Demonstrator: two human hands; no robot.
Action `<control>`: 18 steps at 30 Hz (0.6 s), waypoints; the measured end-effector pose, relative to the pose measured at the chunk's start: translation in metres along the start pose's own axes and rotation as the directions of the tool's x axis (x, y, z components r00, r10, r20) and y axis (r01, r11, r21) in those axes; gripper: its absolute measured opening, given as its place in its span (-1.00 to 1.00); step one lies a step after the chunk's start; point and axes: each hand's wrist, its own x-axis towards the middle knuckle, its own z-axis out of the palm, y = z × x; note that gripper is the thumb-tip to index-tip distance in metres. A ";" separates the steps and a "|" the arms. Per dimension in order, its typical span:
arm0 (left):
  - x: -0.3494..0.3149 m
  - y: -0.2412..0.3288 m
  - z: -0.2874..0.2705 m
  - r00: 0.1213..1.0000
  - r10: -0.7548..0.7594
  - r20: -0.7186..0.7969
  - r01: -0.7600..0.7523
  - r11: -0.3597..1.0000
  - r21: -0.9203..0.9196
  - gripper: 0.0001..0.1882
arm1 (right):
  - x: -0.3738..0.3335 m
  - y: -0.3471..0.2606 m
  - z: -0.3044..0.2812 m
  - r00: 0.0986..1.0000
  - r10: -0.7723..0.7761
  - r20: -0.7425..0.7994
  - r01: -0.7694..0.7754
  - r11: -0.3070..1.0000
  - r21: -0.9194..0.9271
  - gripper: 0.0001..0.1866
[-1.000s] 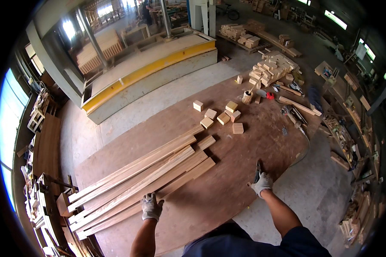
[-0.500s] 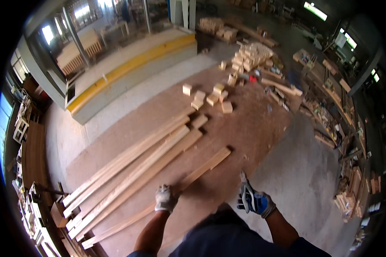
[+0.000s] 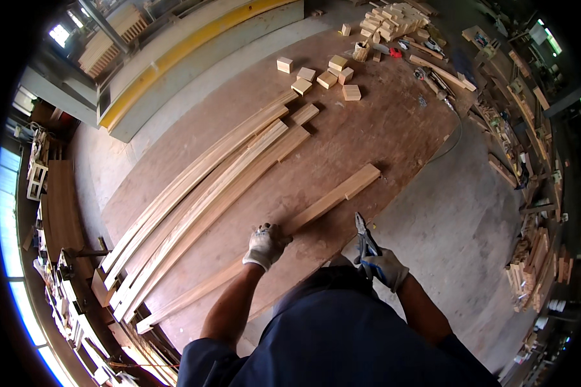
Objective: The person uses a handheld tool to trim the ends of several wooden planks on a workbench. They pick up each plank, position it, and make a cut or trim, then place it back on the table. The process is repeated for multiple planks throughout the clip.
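Note:
A long narrow wooden board [image 3: 332,197] lies slantwise across the brown work surface [image 3: 206,151] right in front of me. Gloved in white, my left hand [image 3: 266,246] is closed around the board near its middle. On the right, my gloved right hand [image 3: 382,266] grips a pair of pliers [image 3: 364,233] by the dark handles. The pliers' jaws point away from me, beside the surface's edge and apart from the board. Several longer wooden strips [image 3: 200,209] lie side by side to the left of the board.
Small wood blocks [image 3: 327,79] sit beyond the strips, with a pile of blocks [image 3: 394,20] farther back. A corded power tool [image 3: 432,84] rests near the far right edge. A yellow-edged bench [image 3: 174,58] stands at the far left. Scrap wood [image 3: 526,271] is heaped along the right.
The view has tipped downward, so the blocks and strips sit higher in the picture. My right hand has turned, and the pliers now point more plainly forward. My left hand stays on the board.

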 end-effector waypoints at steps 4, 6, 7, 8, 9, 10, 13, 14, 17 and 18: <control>-0.005 0.011 -0.009 0.998 0.020 0.065 -0.003 0.968 -0.252 -0.61 | 0.020 0.015 -0.006 0.998 -0.058 -0.006 0.058 0.998 -0.023 -0.66; -0.004 0.015 -0.007 0.998 0.016 0.065 0.006 0.942 -0.334 -0.64 | 0.021 0.011 -0.002 0.996 -0.084 0.011 0.083 0.994 0.068 -0.66; -0.001 0.015 -0.003 0.997 0.017 0.079 0.011 0.941 -0.339 -0.65 | 0.019 0.006 0.003 0.995 -0.100 0.020 0.097 0.989 0.111 -0.66; 0.000 0.015 0.000 0.995 0.018 0.093 0.016 0.939 -0.344 -0.66 | 0.033 0.022 -0.002 0.984 -0.178 0.017 0.175 0.977 0.119 -0.62; 0.000 0.016 0.002 0.995 0.022 0.093 0.011 0.939 -0.344 -0.66 | 0.033 0.019 0.000 0.988 -0.147 0.034 0.140 0.975 0.174 -0.62; 0.000 0.017 0.004 0.995 0.026 0.092 0.007 0.939 -0.345 -0.65 | 0.034 0.014 0.002 0.992 -0.118 0.052 0.104 0.968 0.228 -0.61; -0.003 0.019 0.009 0.998 0.043 0.049 -0.024 0.937 -0.348 -0.65 | 0.039 0.013 0.006 0.992 -0.097 0.083 0.063 0.935 0.348 -0.60; -0.004 0.019 0.012 0.998 0.050 0.028 -0.037 0.936 -0.349 -0.65 | 0.041 0.017 0.006 0.991 -0.103 0.086 0.063 0.922 0.383 -0.60; -0.006 0.012 0.024 0.997 0.079 -0.005 -0.077 0.961 -0.265 -0.66 | 0.041 0.011 0.017 0.992 -0.094 0.088 0.042 0.883 0.468 -0.62; -0.007 0.012 0.026 0.995 0.089 -0.037 -0.095 0.961 -0.261 -0.67 | 0.040 0.009 0.021 0.993 -0.086 0.083 0.034 0.869 0.494 -0.62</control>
